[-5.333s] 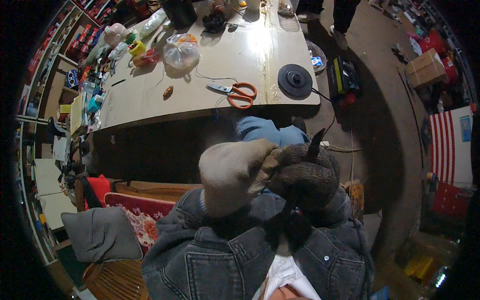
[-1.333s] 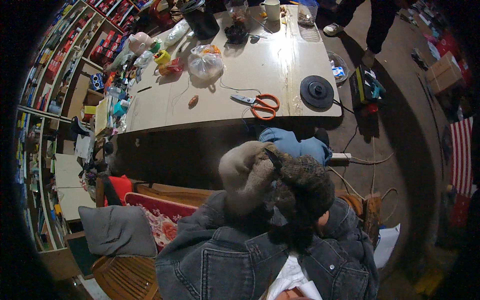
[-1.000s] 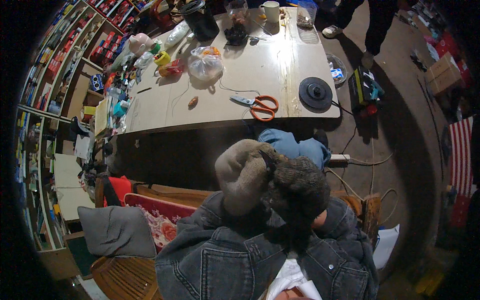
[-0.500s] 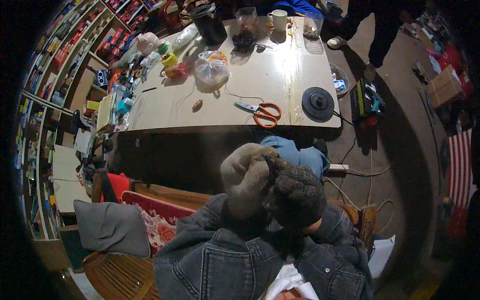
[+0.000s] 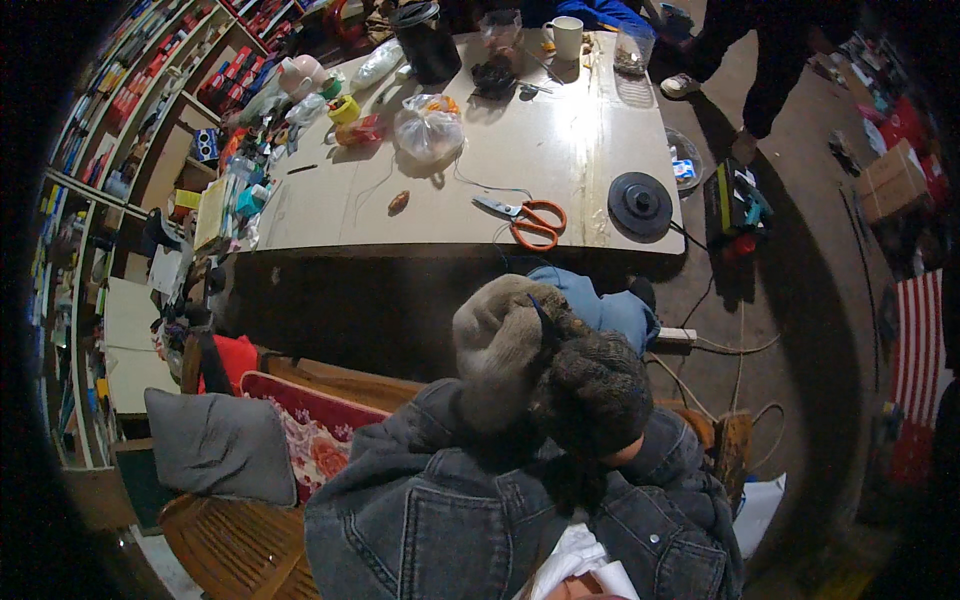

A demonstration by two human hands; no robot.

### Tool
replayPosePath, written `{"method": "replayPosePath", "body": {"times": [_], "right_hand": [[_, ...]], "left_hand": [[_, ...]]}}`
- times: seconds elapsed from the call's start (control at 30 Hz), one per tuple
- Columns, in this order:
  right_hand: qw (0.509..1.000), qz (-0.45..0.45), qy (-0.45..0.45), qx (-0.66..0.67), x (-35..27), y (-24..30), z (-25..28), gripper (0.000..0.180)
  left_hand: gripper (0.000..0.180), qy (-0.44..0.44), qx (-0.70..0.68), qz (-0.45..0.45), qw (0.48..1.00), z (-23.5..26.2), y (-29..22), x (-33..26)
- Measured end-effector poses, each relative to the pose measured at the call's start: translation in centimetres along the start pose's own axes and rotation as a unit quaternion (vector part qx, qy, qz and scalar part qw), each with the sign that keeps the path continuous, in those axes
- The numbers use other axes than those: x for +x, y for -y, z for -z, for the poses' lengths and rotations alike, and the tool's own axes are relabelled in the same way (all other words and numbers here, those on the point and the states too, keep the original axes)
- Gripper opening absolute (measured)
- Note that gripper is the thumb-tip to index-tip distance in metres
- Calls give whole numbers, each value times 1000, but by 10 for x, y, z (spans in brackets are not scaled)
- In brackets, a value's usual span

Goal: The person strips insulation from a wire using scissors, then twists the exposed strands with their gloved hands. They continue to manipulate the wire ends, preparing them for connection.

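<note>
My left hand, in a light grey knitted glove, is held in front of my chest with its fingers curled closed. Pressed against it is my right hand, in a darker grey glove, also closed, with a strip of bare wrist showing. Between the two hands rises a thin dark blue strip, apparently pinched there; the rest of what they hold is hidden. Beyond the hands, orange-handled scissors lie at the table's near edge. A thin dark cord runs on the tabletop near their blades.
On the table are a plastic bag, a small brown object, a black round disc, a black bin and a white mug. A grey cushion rests on the wooden bench. Another person's legs stand at the far right.
The view has shifted slightly. My left hand has turned a little, and the dark blue strip between my hands shows more plainly. Both hands stay closed together.
</note>
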State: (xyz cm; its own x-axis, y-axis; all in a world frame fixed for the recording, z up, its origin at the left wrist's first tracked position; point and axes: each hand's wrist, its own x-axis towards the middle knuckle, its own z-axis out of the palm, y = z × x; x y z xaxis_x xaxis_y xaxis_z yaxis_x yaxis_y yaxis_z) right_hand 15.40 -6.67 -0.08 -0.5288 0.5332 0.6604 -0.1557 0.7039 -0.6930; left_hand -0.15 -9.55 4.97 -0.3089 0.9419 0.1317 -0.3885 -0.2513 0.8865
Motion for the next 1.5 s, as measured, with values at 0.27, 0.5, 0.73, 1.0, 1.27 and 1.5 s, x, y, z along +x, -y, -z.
{"method": "replayPosePath", "body": {"times": [0.27, 0.5, 0.73, 1.0, 1.27, 1.5], "right_hand": [[999, -28, 15, 13, -7, -3, -4, 54], [998, -52, 41, -8, -11, -2, -7, 51], [976, -166, 113, 77, 0, 8, 15, 51], [990, -120, 50, 60, 0, 15, 13, 60], [992, -87, 66, 66, 6, 11, 23, 61], [993, -94, 42, 50, 1, 11, 14, 65]], "left_hand": [[27, -13, -23, 30, 999, 6, 8, 3], [29, -27, -75, 46, 996, 2, 11, 2], [33, -14, -38, 63, 997, 6, 7, 2], [35, 0, -55, 51, 997, 2, 6, 0], [30, 26, -37, 18, 999, 4, 6, 2], [28, 29, -52, 14, 998, 2, 6, 2]]}}
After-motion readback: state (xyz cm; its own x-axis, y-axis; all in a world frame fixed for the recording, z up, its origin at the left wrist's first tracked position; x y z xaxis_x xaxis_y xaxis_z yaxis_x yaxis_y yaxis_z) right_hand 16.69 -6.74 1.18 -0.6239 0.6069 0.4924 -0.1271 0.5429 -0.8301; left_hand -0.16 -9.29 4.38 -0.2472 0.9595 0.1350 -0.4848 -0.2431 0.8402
